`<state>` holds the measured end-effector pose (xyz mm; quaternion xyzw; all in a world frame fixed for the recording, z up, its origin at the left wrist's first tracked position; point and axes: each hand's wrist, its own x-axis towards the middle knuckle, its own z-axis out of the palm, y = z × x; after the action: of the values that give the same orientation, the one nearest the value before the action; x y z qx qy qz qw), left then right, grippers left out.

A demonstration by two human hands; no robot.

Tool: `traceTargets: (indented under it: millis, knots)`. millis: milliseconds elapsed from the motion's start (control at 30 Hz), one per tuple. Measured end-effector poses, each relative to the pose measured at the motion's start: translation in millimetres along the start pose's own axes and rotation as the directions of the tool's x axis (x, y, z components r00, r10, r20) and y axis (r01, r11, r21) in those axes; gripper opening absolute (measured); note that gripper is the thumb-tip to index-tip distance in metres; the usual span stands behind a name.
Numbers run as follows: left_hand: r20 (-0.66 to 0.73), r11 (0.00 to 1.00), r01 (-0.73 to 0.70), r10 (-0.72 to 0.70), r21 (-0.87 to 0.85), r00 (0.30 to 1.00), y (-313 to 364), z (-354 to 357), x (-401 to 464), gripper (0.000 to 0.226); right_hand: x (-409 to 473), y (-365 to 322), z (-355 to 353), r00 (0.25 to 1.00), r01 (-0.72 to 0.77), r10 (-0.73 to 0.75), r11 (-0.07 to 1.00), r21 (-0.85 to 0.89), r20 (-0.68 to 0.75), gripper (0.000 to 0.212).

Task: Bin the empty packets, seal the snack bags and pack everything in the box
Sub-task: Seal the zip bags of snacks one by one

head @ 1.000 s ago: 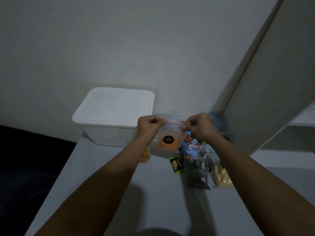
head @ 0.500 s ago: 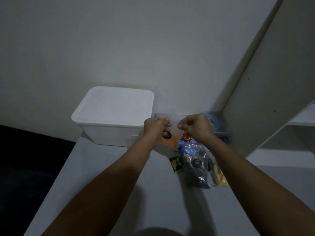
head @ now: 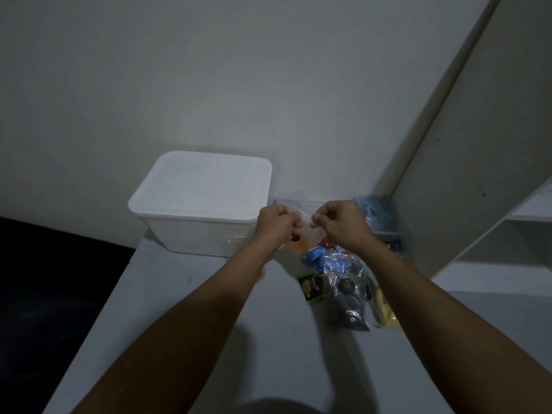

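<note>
Closest to me, two bare forearms reach out over a pale grey table [head: 185,339], and a dark rounded shape sits at the very bottom edge, too dim to make out.

A little further along the tabletop, to the right of the arms, lies a loose heap of snack bags. A clear bag of dark pieces [head: 346,300] with a round black label lies nearest. Just to its right is a clear bag of pale yellow sticks [head: 385,312], partly tucked under the right forearm. On its left is a small green and black packet [head: 310,289]. A crumpled blue wrapper [head: 321,258] lies just behind them, touching the dark bag.

Above that heap, both hands are raised off the table and close together. The left hand [head: 276,224] has its fingers curled tight round the left top corner of a clear bag with orange snacks [head: 301,242]; the right hand [head: 339,222] pinches the bag's top edge on the other side. The bag hangs between the hands, its orange contents low and partly hidden behind the left wrist.

Beyond the left hand stands the white box [head: 203,210], lid on, against the wall. Behind the right hand a clear container with blue wrappers [head: 378,215] sits in the corner, beside a white shelf unit [head: 507,234].
</note>
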<state>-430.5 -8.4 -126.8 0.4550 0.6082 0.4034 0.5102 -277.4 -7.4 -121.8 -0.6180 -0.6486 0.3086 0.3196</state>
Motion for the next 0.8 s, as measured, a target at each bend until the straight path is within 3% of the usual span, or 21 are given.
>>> traceTargets:
  millis: [233, 367, 467, 600, 800]
  knots:
    - [-0.022, 1.000, 0.018, -0.018, 0.014, 1.000, 1, -1, 1, 0.017, -1, 0, 5, 0.999, 0.035, -0.035, 0.998, -0.062, -0.012, 0.027]
    - [-0.074, 0.997, 0.069, -0.071, -0.032, 0.995, 0, -1, 1, 0.015, 0, 2, 6, 0.998, 0.057, -0.058, 0.993, -0.106, -0.002, 0.019]
    - [-0.186, 1.000, -0.015, 0.018, 0.017, 0.982, -7, -7, 3, 0.016, 2, 3, 3, 0.997, 0.071, -0.064, 0.989, -0.133, 0.052, 0.016]
    - [-0.078, 0.991, -0.124, 0.119, -0.056, 0.990, -9, -15, 1, 0.028, 3, 6, -4, 0.995, 0.064, -0.054, 0.990, -0.122, 0.083, 0.015]
    - [-0.067, 0.953, -0.276, 0.285, 0.125, 0.956, -25, -30, 0, 0.014, 0, 4, -7, 0.986, 0.045, -0.035, 0.997, -0.057, 0.165, 0.015]
